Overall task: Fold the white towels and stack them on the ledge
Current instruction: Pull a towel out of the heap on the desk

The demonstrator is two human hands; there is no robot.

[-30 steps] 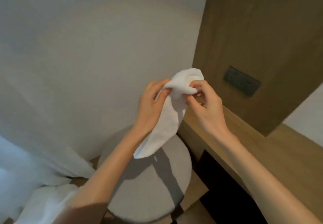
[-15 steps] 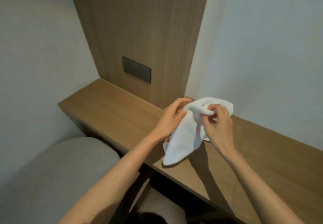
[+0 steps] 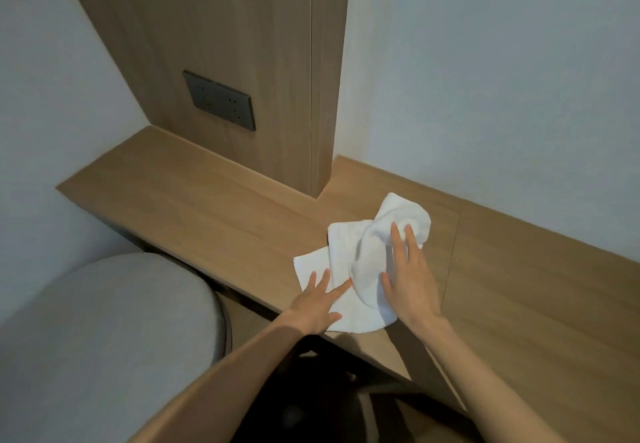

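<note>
A small white towel (image 3: 363, 255) lies rumpled on the wooden ledge (image 3: 194, 207), near its front edge and right of the wooden wall panel. My left hand (image 3: 317, 304) lies flat on the towel's near left part with its fingers spread. My right hand (image 3: 410, 280) rests on the towel's bunched right side, fingers straight and pointing away from me. Neither hand grips the cloth.
A tall wooden panel (image 3: 242, 62) with a dark socket plate (image 3: 220, 100) rises from the back of the ledge. A round grey upholstered stool (image 3: 104, 332) stands below the ledge at the left. White walls close in the corner.
The towel was held up in both hands' pinch; it now lies on the ledge and both hands have let go and flattened onto it. The view has swung right toward the ledge.
</note>
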